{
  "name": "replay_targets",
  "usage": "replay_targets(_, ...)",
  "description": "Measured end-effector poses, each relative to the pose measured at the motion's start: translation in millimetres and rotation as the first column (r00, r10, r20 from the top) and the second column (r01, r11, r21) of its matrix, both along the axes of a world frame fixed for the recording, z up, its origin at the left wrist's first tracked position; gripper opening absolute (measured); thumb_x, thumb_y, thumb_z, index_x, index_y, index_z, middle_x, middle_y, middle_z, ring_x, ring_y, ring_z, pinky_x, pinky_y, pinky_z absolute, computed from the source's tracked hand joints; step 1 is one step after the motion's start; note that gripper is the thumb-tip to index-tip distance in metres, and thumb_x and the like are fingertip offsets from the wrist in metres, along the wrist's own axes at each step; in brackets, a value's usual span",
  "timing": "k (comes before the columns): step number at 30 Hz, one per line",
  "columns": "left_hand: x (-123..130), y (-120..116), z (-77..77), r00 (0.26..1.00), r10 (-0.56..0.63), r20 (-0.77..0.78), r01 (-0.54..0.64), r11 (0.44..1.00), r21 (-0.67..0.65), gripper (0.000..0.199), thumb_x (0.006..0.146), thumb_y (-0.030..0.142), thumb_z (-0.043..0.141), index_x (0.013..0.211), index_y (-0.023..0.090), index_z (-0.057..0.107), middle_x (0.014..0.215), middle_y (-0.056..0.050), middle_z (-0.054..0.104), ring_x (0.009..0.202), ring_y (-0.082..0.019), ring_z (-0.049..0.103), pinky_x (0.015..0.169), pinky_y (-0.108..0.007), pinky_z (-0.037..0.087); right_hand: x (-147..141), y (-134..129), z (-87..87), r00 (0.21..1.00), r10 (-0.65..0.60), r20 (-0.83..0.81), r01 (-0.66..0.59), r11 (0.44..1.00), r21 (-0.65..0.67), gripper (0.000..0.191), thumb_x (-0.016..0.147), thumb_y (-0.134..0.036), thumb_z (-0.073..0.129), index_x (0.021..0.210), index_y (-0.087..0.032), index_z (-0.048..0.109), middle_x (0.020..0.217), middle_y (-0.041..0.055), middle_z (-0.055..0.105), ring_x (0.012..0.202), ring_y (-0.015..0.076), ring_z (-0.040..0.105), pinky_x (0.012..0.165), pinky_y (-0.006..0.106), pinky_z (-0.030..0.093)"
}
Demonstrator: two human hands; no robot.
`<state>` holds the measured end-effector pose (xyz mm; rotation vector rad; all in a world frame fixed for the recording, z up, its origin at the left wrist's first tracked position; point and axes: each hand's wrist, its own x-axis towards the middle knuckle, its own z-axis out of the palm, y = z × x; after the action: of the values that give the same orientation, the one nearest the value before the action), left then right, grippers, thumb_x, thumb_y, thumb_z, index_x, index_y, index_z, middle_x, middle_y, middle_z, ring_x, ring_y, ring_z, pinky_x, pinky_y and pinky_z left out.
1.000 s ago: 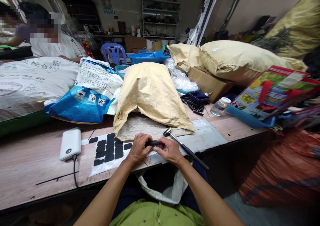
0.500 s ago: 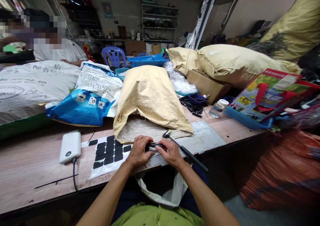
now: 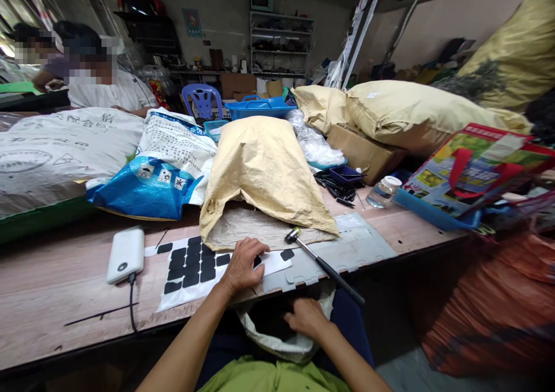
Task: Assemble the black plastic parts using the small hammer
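My left hand (image 3: 245, 265) rests on the white backing sheet (image 3: 273, 263) of black rounded-square stickers (image 3: 191, 266) near the table's front edge. Its fingers are apart and hold nothing; a black patch shows by its fingertips. Below the edge, my right hand (image 3: 307, 318) is in the mouth of a white bag (image 3: 271, 346) on my lap. Its fingers are curled, and whatever they hold is hidden in the dark. A small hammer (image 3: 323, 263) with a black handle lies right of the sheet on a grey board (image 3: 364, 244), its handle jutting past the edge.
A yellow sack (image 3: 264, 166) lies open towards me behind the sheet. At left are a white power bank (image 3: 125, 255) with a cable and stuffed sacks (image 3: 65, 143). At right stand a jar (image 3: 384, 192), black pieces (image 3: 336, 188) and a blue tray (image 3: 437, 211). Two people sit far left.
My right hand has moved from the table down into the bag's mouth. The dark object both hands held above the sheet is out of sight. My left hand has opened over the sheet.
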<state>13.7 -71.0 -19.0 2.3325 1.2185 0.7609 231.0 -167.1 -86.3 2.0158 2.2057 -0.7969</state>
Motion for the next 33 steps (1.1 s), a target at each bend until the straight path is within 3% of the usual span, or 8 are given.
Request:
replay_targets(4,0,1,-0.8,1.000,0.004,0.008,-0.003,1.000,-0.007,0.035,0.067,0.013,0.058,0.100,0.024,0.065,0.095,-0.005,0.065,0.095,-0.026,0.054,0.091,-0.043,0.040,-21,13,-19.6,0.999,-0.004,0.038,0.004,1.000,0.001,0.033,0.074,-0.024,0.068,0.105,-0.026,0.077,0.104,0.0120,0.078,0.100,0.0306,0.072,0.086,0.039,0.053)
replay_targets(10,0,0,-5.8,1.000,0.009,0.004,-0.009,1.000,0.005,0.030,0.071,0.014,0.060,0.099,0.024,0.066,0.097,-0.006,0.066,0.095,-0.026,0.055,0.090,-0.043,0.041,-16,5,-8.8,0.998,0.020,0.063,-0.020,1.000,-0.004,0.026,0.080,-0.027,0.065,0.102,-0.023,0.077,0.101,0.0142,0.077,0.098,0.0315,0.072,0.087,0.040,0.052)
replay_targets(13,2,2,-6.6,0.999,0.039,0.010,-0.039,0.999,-0.018,0.025,0.074,0.019,0.063,0.099,0.024,0.068,0.094,-0.005,0.067,0.094,-0.026,0.058,0.089,-0.042,0.043,-1,-8,17.1,0.998,0.056,0.017,-0.056,0.998,-0.007,0.021,0.084,-0.032,0.061,0.093,-0.021,0.077,0.094,0.0135,0.077,0.091,0.0298,0.072,0.079,0.036,0.051)
replay_targets(17,5,27,2.8,0.982,0.167,0.085,-0.151,0.974,-0.169,0.024,0.084,0.028,0.061,0.107,0.023,0.069,0.087,-0.003,0.068,0.081,-0.020,0.062,0.078,-0.034,0.048,23,-13,71.1,0.890,0.126,-0.438,-0.153,0.988,-0.028,0.017,0.090,-0.034,0.059,0.093,-0.026,0.074,0.076,0.0010,0.072,0.070,0.0181,0.065,0.060,0.026,0.042)
replay_targets(21,10,78,13.8,0.906,0.422,-0.038,-0.422,0.889,-0.177,0.024,0.087,0.023,0.056,0.106,0.020,0.071,0.088,-0.004,0.068,0.084,-0.020,0.064,0.079,-0.032,0.049,53,11,101.5,0.885,0.030,-0.464,0.164,0.913,0.372,0.029,0.099,-0.040,0.050,0.088,-0.023,0.070,0.081,0.0041,0.067,0.077,0.0195,0.060,0.071,0.030,0.045)
replay_targets(23,15,102,14.4,0.867,0.490,-0.083,-0.497,0.854,-0.152,0.022,0.086,0.025,0.057,0.103,0.019,0.071,0.096,-0.008,0.068,0.091,-0.023,0.064,0.082,-0.034,0.049,64,28,97.4,0.946,-0.065,-0.319,0.246,0.783,0.571,0.025,0.096,-0.039,0.053,0.102,-0.022,0.071,0.095,0.0083,0.067,0.091,0.0244,0.059,0.084,0.037,0.045)
replay_targets(25,22,121,11.6,0.841,0.532,-0.103,-0.542,0.829,-0.141,0.023,0.086,0.030,0.059,0.103,0.019,0.070,0.106,-0.011,0.066,0.099,-0.027,0.064,0.083,-0.035,0.050,70,40,84.9,0.969,-0.121,-0.215,0.232,0.742,0.629,0.030,0.093,-0.037,0.057,0.116,-0.022,0.069,0.107,0.0111,0.064,0.099,0.0274,0.056,0.089,0.041,0.045)
replay_targets(33,40,143,3.4,0.809,0.557,-0.188,-0.583,0.800,-0.140,0.027,0.084,0.033,0.064,0.105,0.019,0.072,0.125,-0.018,0.067,0.115,-0.036,0.062,0.086,-0.040,0.048,75,51,59.2,0.969,-0.192,-0.156,0.246,0.791,0.560,0.033,0.092,-0.038,0.059,0.123,-0.028,0.066,0.116,0.0091,0.058,0.105,0.0277,0.053,0.088,0.041,0.044)
